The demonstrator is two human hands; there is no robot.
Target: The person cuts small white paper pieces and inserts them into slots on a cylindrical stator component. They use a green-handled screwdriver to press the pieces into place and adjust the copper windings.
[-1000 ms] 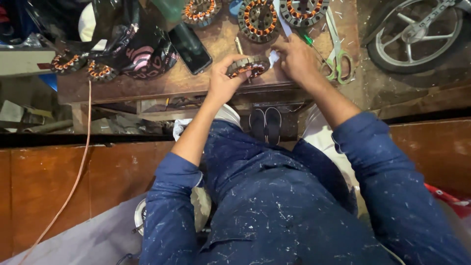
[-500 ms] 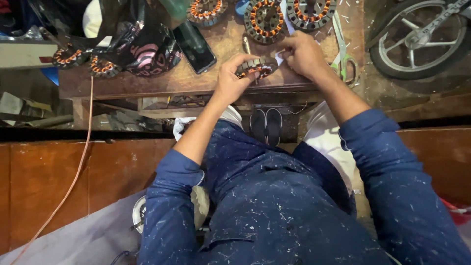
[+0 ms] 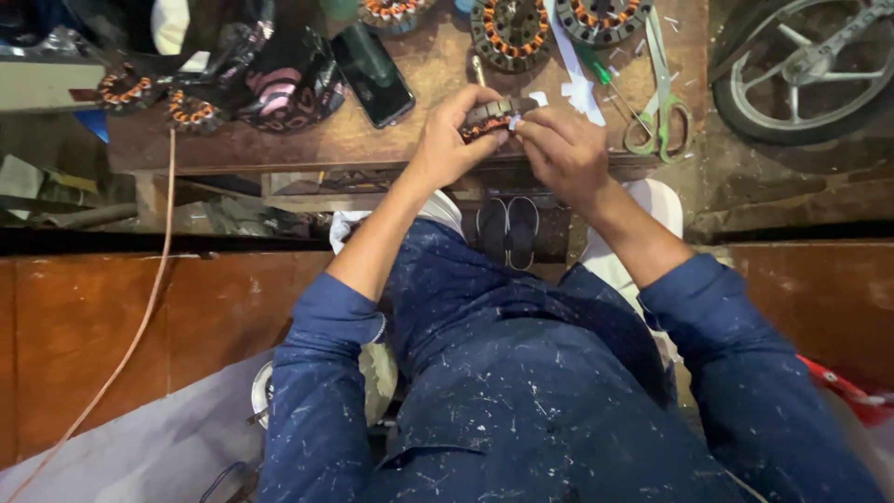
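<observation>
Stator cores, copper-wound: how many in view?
6. One held in both hands; three along the bench's far edge; two at its left end. More may be hidden.

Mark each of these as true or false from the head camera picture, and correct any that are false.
1. Both hands hold a small copper-wound stator. True: left hand and right hand grip it together.
2. The green-handled scissors lie left of the phone. False: they lie right of the hands; the black phone is to the left.
3. A wheel shows at the top right. True.
4. The sleeves are red. False: the sleeves are dark blue.
</observation>
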